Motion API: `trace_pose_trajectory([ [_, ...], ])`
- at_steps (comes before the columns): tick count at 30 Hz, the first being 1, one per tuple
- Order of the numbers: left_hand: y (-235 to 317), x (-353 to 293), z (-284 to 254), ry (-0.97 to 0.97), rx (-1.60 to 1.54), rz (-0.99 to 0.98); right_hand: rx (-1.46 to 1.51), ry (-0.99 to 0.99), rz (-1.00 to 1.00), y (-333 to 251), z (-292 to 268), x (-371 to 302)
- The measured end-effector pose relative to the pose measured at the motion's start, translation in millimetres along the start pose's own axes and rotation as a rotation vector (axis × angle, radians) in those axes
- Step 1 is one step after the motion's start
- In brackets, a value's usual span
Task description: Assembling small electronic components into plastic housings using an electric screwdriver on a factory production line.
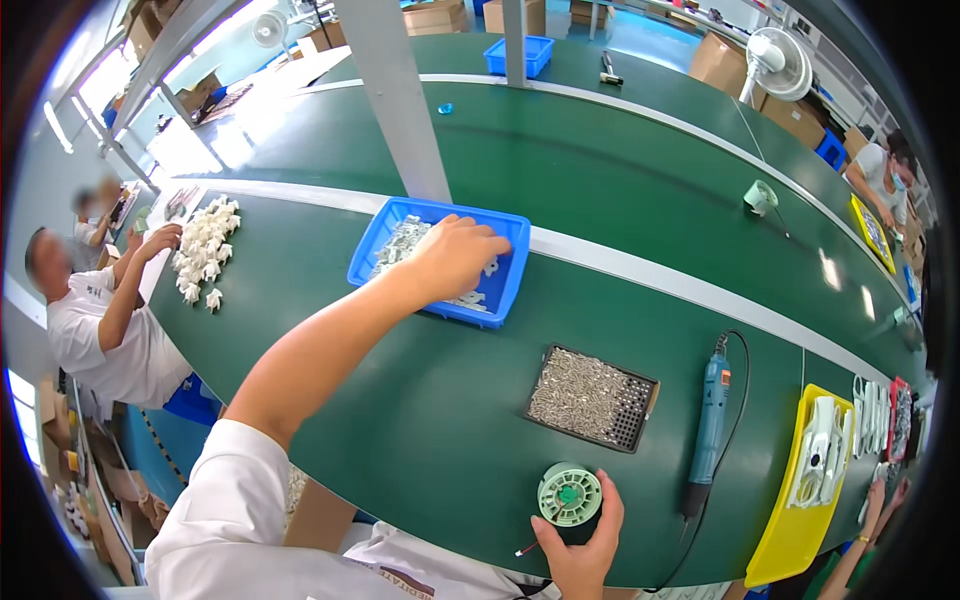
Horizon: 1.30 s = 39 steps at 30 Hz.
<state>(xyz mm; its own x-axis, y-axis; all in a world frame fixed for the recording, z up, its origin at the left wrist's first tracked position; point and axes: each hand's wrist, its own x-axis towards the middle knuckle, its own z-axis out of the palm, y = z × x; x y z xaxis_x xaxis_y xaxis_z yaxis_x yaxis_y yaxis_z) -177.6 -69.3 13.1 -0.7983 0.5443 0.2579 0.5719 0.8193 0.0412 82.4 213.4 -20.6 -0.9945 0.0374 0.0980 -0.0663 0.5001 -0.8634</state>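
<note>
My left hand [455, 258] reaches down into a blue tray [512, 285] of small pale grey-white parts [402, 242]. Its fingers are curled, and their tips are hidden, so what they pinch does not show. Near the front edge of the table, my right hand [590, 545] grips a light green round slotted housing [569, 495], thumb on the near side and fingers around the right. A darker green piece sits at the housing's centre, and a thin wire with a small white connector [524, 551] hangs from it.
A black perforated tray [628, 428] of small metal screws lies mid-table. Right of it are a corded electric screwdriver [712, 400] and a yellow tray [775, 545] with white plastic parts. White pieces [205, 250] are heaped at left, beside a co-worker [110, 320]. A metal post [395, 100] stands behind the blue tray.
</note>
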Motion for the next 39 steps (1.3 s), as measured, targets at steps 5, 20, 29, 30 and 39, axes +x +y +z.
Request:
trace_pose_trajectory([
  [5,9,3,-9,-0.032,-0.240,-0.298,0.103,0.002,0.102,-9,2,2],
  [20,24,7,-30,-0.082,-0.158,-0.457,0.044,0.008,-0.038,-2,0,6],
  [29,175,-44,-58,-0.131,-0.399,0.486,0.001,0.012,-0.097,-3,1,10],
  [30,183,-49,-50,-0.124,-0.427,0.512,-0.013,0.001,-0.104,-3,0,10],
  [39,198,-53,-37,-0.213,-0.280,0.583,-0.005,0.050,-0.139,1,-1,11],
])
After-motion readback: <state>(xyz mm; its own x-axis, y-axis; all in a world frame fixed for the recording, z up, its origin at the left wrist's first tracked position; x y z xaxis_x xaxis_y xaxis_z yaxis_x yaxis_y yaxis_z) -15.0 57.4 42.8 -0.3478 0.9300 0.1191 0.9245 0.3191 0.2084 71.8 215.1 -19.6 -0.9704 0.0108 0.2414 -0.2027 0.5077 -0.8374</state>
